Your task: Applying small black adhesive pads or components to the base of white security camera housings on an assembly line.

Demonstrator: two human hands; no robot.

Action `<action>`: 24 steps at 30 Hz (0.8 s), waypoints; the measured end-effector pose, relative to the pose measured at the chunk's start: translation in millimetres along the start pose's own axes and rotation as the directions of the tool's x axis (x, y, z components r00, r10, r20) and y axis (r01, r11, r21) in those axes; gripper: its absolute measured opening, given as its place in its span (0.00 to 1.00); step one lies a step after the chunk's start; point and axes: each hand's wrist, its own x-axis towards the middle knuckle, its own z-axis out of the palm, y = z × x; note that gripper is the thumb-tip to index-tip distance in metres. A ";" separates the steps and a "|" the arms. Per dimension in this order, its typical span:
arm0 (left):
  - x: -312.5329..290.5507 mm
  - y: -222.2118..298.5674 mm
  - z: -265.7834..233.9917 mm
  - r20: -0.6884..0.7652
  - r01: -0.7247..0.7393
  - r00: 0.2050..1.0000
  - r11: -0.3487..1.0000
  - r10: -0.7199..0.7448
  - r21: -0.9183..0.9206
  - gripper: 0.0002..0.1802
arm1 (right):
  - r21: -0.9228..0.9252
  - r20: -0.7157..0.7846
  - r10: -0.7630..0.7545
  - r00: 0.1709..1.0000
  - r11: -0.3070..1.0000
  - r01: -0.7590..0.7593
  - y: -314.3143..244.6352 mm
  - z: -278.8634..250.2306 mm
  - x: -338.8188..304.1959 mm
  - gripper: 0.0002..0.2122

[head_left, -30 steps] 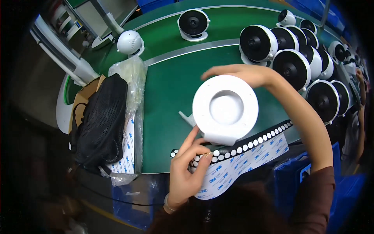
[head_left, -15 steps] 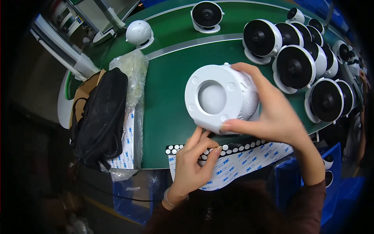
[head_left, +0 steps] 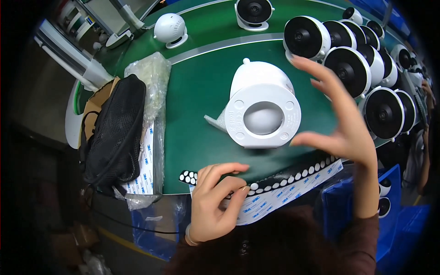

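My left hand (head_left: 215, 199) is closed, thumb and index finger pinched at a small round white adhesive pad (head_left: 254, 186) on the black strip (head_left: 293, 174) of such pads. A white backing sheet with blue print (head_left: 275, 199) extends below that strip. Beyond it a white round-bodied camera (head_left: 261, 75) lies on the green table, its ring-shaped base turned toward me. A pale speckled piece (head_left: 216, 123) juts out at the camera's left. My right hand (head_left: 346, 123), slightly blurred, is open to the right of the camera, thumb near the base but apart from it, holding nothing.
Several white cameras with black fronts (head_left: 346, 71) crowd the right side. Two more, one facing away (head_left: 170, 28) and one facing me (head_left: 253, 11), stand at the back. A black mesh pouch (head_left: 117, 133) and plastic wrap (head_left: 153, 85) lie left. A blue bin (head_left: 389, 220) is lower right.
My right hand has let go of the camera and opened, moving right. The camera now rests with its base facing me. My left hand has shifted slightly down and left, still pinching at the pads.
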 end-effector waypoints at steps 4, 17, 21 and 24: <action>8.3 6.3 4.4 0.008 -0.146 0.989 0.988 0.146 -0.059 0.04 | 0.121 0.179 0.177 0.968 0.972 -0.200 -52.9 -16.5 -37.5 0.21; 16.0 15.8 14.3 -0.031 -0.212 0.977 0.977 0.213 0.035 0.08 | 0.185 0.140 0.282 0.949 0.934 -0.305 -55.6 15.0 -47.8 0.08; 18.8 13.3 14.4 -0.071 -0.231 0.970 0.972 0.234 0.050 0.08 | 0.196 -0.079 0.076 0.994 0.979 -0.060 -58.5 25.5 -44.9 0.10; 21.0 14.3 12.5 -0.056 -0.256 0.964 0.965 0.259 0.058 0.08 | 0.154 -0.069 0.093 0.993 0.985 -0.082 -59.0 28.0 -43.5 0.10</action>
